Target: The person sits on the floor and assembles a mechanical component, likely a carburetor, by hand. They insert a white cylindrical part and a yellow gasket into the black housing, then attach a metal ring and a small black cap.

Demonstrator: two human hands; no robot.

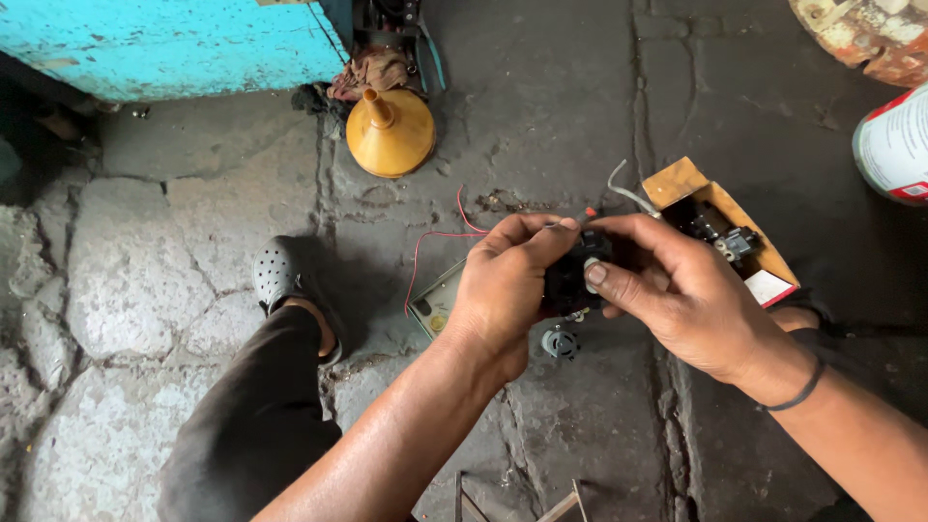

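Observation:
Both hands meet over a cracked stone floor around a small black electrical part. My left hand grips its left side, with a thin tool with a red-orange tip between the fingertips. My right hand holds the right side, thumb pressed on the front. Thin red wires trail from it to the left. Below the hands lies a small round black piece on the floor.
A small grey meter-like box lies under my left hand. An open cardboard box of black parts sits right. A yellow funnel stands beyond, by a turquoise cabinet. A can is at far right. My leg and a clog lie left.

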